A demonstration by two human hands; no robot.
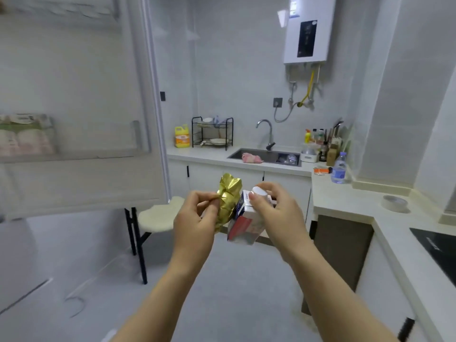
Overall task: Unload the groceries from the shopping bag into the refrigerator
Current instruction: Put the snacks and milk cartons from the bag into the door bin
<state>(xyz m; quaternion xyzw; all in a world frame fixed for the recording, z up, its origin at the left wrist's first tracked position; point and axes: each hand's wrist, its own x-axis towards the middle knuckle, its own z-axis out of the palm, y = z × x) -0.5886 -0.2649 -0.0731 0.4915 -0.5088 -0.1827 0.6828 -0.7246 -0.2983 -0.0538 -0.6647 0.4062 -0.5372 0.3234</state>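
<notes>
A crinkled gold packet (228, 202) is pinched by the left hand (195, 218) and a small carton (244, 223) is gripped near its cap by the right hand (274, 213), beside the open refrigerator door (81, 119). Both are judged light; the packet is probably soft, the carton stiff but crushable.

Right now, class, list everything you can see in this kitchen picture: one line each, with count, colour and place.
gold packet: 1, gold, held mid-frame
carton: 1, white, red, blue, right of packet
refrigerator door: 1, white, open, left
stool: 1, cream, floor, by door
sink: 1, steel, back counter
cloth: 1, pink, in sink
dish rack: 1, black, left of sink
detergent bottle: 1, yellow, beside rack
water bottle: 1, clear, right counter
water heater: 1, white, wall
left hand: 1, pinches packet
right hand: 1, grips carton
</notes>
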